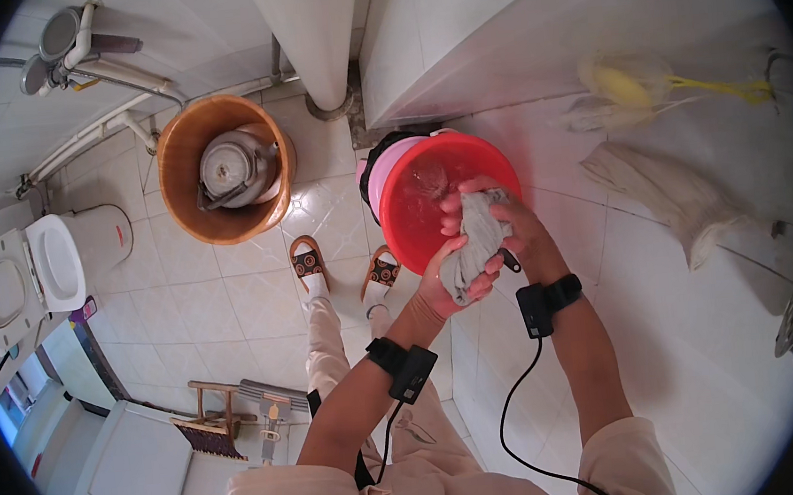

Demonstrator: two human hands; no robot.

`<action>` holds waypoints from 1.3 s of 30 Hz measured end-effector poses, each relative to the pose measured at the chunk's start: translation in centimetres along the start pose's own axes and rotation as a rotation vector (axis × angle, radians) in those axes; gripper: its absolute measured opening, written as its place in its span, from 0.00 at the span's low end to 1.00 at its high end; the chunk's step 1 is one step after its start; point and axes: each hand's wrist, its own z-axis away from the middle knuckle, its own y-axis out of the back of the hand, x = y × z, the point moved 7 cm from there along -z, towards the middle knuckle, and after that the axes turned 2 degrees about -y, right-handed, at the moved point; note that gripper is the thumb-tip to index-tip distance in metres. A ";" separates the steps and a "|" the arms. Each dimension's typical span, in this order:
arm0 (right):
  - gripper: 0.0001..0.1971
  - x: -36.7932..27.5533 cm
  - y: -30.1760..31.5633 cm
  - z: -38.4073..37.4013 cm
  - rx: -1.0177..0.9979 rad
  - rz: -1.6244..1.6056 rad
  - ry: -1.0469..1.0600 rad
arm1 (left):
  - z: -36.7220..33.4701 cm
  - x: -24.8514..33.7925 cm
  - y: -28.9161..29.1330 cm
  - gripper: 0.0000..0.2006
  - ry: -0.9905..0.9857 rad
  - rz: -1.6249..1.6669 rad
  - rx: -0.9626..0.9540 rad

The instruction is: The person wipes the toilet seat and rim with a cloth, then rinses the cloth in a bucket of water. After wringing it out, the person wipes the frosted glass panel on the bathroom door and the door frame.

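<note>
A wrung, pale grey cloth is bunched lengthwise between my hands. My left hand is closed round its lower end. Higher up, my right hand grips the other end, fingers wrapped over it. Both hands are above the near right rim of a red basin, which holds clear water with a ripple or bubbles near its far side. A small black handle-like piece shows beside the cloth under my right hand; what it belongs to is hidden.
A pink bucket with black plastic stands behind the basin. To the left, a wooden tub holds a metal kettle. Farther left is a toilet; a folding stool leans lower left. A cloth bag hangs at right.
</note>
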 end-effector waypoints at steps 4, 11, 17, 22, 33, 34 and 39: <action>0.09 -0.4 0.1 0.3 0.145 0.068 -0.010 | 0.2 0.2 -0.7 0.26 -0.015 -0.054 -0.023; 0.09 1.2 3.2 -0.1 0.467 0.238 -0.215 | 0.2 2.0 1.6 0.23 0.081 -0.598 0.225; 0.11 2.4 6.7 -0.3 0.682 0.471 -0.230 | -1.1 2.7 5.1 0.19 0.043 -0.858 0.459; 0.13 3.1 8.8 -0.6 0.761 0.710 -0.175 | -1.4 3.9 7.5 0.25 0.005 -1.278 0.775; 0.17 4.1 8.4 -0.3 0.741 0.666 0.011 | 0.6 5.5 4.3 0.29 -0.709 -1.579 0.732; 0.18 3.5 7.7 -0.3 0.693 0.610 -0.009 | 0.7 5.7 3.5 0.27 -0.792 -1.459 0.650; 0.30 -0.9 1.5 0.7 0.186 0.566 -0.058 | 1.4 1.6 1.8 0.23 -0.081 -0.551 0.292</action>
